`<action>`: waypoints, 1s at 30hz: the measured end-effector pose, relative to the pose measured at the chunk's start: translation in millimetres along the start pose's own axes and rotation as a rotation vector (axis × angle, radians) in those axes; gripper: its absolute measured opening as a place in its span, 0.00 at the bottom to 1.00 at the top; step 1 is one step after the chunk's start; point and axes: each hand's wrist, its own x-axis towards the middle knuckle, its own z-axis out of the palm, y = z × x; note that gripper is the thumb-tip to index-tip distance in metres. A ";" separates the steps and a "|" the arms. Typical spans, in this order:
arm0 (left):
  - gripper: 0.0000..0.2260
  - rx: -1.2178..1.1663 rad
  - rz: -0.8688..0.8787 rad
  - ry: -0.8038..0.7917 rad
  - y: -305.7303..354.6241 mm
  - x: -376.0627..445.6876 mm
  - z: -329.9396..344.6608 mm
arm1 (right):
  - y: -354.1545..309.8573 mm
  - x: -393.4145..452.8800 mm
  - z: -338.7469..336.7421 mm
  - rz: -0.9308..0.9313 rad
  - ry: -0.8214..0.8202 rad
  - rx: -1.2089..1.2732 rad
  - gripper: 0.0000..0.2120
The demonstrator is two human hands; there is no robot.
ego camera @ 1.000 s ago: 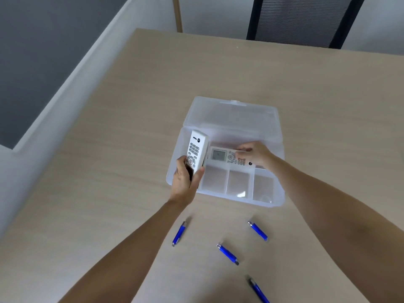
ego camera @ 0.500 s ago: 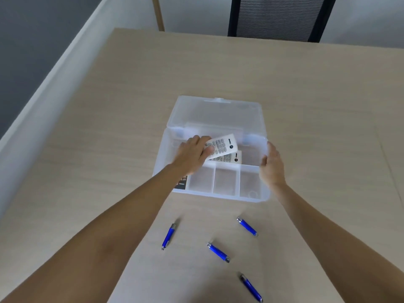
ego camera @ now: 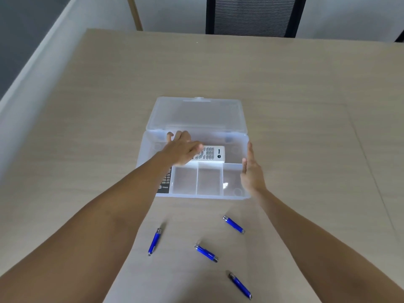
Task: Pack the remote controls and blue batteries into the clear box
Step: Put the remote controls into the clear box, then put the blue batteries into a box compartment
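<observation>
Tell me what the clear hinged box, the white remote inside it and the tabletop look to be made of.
Clear hinged box: translucent, slightly frosted plastic; the table shows through its lid and dividers.
White remote: likely hard matte plastic with grey, possibly rubber buttons; the left hand rests on it.
Tabletop: pale wood-grain surface, probably laminate; faint streaks, low sheen.

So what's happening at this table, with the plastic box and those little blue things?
A person is packing a clear box whose lid lies open. Their left hand rests on a white remote control lying in the long rear compartment. The right hand, open, is at the box's right wall. Another dark remote shows partly in the left compartment. Four blue batteries lie loose on the table, not yet packed.
</observation>
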 end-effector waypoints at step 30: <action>0.06 -0.325 0.136 0.052 103.7 -224.4 129.2 | 76.6 -225.4 -19.6 0.048 -0.424 -0.323 0.16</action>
